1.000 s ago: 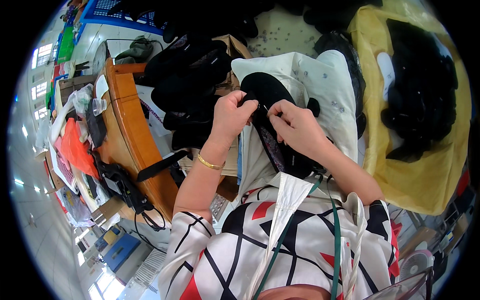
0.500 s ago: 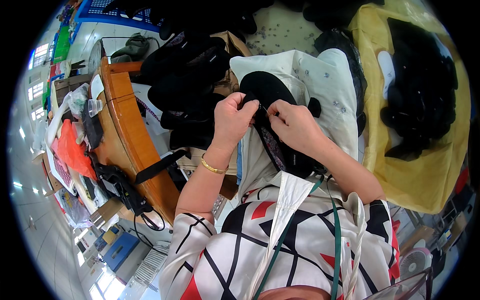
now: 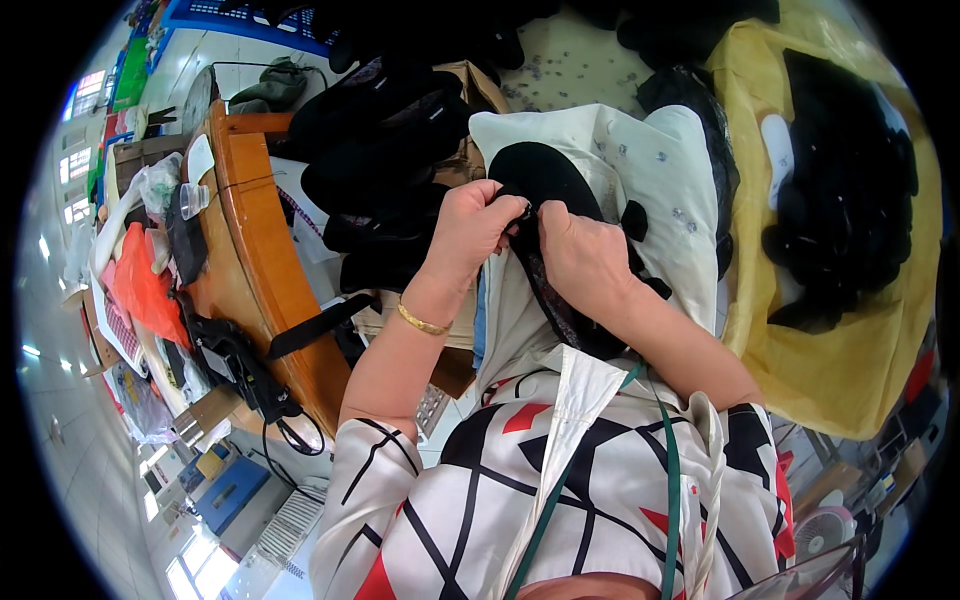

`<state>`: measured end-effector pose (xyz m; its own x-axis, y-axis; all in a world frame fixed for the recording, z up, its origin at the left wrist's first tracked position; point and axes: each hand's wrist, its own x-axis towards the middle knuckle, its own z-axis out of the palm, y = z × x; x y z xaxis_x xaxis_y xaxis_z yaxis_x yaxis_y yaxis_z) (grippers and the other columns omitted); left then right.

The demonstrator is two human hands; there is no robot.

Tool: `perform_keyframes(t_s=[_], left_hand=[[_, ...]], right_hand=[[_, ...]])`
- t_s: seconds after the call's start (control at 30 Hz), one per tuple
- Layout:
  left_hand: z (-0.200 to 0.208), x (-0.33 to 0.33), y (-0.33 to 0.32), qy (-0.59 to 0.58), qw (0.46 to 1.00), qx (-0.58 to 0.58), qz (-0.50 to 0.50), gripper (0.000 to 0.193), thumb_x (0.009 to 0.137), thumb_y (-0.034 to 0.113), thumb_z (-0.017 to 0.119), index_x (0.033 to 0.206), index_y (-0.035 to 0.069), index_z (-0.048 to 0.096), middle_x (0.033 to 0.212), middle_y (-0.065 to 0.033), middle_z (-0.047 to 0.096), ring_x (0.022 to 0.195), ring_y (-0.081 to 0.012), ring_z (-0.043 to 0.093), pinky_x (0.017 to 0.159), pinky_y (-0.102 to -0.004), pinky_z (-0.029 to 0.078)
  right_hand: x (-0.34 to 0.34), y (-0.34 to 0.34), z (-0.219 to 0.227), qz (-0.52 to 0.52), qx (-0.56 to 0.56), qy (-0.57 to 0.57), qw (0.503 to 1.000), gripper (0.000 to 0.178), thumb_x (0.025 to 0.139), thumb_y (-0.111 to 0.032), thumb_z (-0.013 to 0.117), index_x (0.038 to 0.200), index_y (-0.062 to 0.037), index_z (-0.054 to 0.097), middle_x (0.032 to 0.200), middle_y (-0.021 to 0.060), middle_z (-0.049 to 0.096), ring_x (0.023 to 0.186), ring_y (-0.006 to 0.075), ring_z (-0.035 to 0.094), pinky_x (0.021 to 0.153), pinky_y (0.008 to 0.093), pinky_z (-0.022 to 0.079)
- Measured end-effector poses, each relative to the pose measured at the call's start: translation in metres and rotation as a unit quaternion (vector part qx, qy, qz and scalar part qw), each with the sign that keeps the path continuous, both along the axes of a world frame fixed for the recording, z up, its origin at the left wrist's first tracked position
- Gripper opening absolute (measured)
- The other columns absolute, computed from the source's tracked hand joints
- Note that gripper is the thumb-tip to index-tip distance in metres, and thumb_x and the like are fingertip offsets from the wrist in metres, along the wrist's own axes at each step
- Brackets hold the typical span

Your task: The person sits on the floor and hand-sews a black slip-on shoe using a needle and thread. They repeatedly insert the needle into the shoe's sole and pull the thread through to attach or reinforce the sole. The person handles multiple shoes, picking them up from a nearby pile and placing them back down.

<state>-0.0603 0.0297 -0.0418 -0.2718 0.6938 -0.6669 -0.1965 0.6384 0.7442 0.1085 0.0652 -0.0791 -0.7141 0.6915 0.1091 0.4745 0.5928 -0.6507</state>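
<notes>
A black cloth shoe (image 3: 543, 168) lies on the white cloth (image 3: 660, 150) over my lap, toe pointing away from me, its patterned lining partly showing. My left hand (image 3: 468, 228) is closed, thumb and fingers pinching the black fabric at the shoe's opening; a small shiny bit shows by the thumb tip. Close beside it, my right hand (image 3: 583, 250) is curled over the shoe's right side with the fingers bent in. Whatever the right fingertips hold is hidden under the hand. A small black piece (image 3: 634, 220) sits on the cloth right of the shoe.
Several black shoes (image 3: 375, 170) are piled at left beside a wooden table (image 3: 245, 240). On the right, a yellow cloth-lined container (image 3: 745, 330) holds a heap of black pieces (image 3: 840, 200). A blue basket (image 3: 240, 22) stands at the far left, and small bits dot a pale surface (image 3: 570, 60) ahead.
My right hand has turned over and curled in, its knuckles now upward and nearer the left hand. The left hand keeps its pinch at the shoe's opening.
</notes>
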Motion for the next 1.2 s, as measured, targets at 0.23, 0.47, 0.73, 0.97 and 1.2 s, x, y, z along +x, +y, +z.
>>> perform_keyframes(t_s=[0.23, 0.47, 0.73, 0.97, 1.2], left_hand=[[0.000, -0.001, -0.001, -0.020, 1.000, 0.008, 0.001, 0.011, 0.087, 0.014, 0.067, 0.078, 0.009, 0.063, 0.067, 0.0026, 0.059, 0.054, -0.0048, 0.053, 0.046, -0.0186, 0.041], [-0.002, -0.003, -0.001, -0.017, 1.000, 0.015, -0.009, 0.011, 0.087, 0.013, 0.066, 0.078, 0.009, 0.063, 0.067, 0.0035, 0.059, 0.055, -0.0043, 0.053, 0.047, -0.0186, 0.040], [-0.003, -0.005, 0.002, -0.035, 0.999, -0.008, -0.020, 0.011, 0.088, 0.013, 0.065, 0.077, 0.009, 0.063, 0.068, 0.0039, 0.059, 0.056, -0.0048, 0.054, 0.048, -0.0190, 0.040], [0.000, -0.001, 0.003, -0.048, 0.999, 0.000, 0.001, 0.016, 0.089, 0.016, 0.062, 0.074, 0.009, 0.060, 0.067, 0.0012, 0.059, 0.055, -0.0059, 0.052, 0.050, -0.0207, 0.040], [0.001, 0.001, -0.001, -0.052, 0.998, 0.005, 0.020, 0.014, 0.088, 0.015, 0.065, 0.076, 0.009, 0.061, 0.069, 0.0014, 0.060, 0.059, -0.0068, 0.054, 0.051, -0.0215, 0.041]], right_hand=[[0.009, 0.010, 0.006, 0.034, -0.003, -0.033, 0.999, 0.010, 0.089, -0.009, 0.057, 0.096, -0.0058, 0.050, 0.067, 0.0105, 0.063, 0.060, 0.0311, 0.064, 0.049, 0.0435, 0.047], [0.015, 0.023, 0.014, 0.063, -0.029, -0.052, 0.996, 0.009, 0.091, -0.010, 0.056, 0.100, -0.0073, 0.053, 0.071, 0.0118, 0.064, 0.063, 0.0323, 0.065, 0.051, 0.0442, 0.047], [0.011, 0.013, 0.003, 0.030, -0.004, -0.013, 0.999, 0.011, 0.089, -0.009, 0.057, 0.098, -0.0077, 0.052, 0.070, 0.0101, 0.062, 0.063, 0.0310, 0.065, 0.051, 0.0432, 0.048], [0.003, 0.006, -0.005, -0.005, 0.052, 0.012, 0.999, 0.012, 0.086, -0.007, 0.057, 0.094, -0.0076, 0.048, 0.066, 0.0078, 0.058, 0.059, 0.0276, 0.064, 0.049, 0.0406, 0.049], [0.006, 0.012, -0.002, 0.010, -0.012, 0.011, 1.000, 0.009, 0.094, -0.011, 0.057, 0.099, -0.0065, 0.052, 0.070, 0.0133, 0.062, 0.064, 0.0337, 0.064, 0.053, 0.0443, 0.048]])
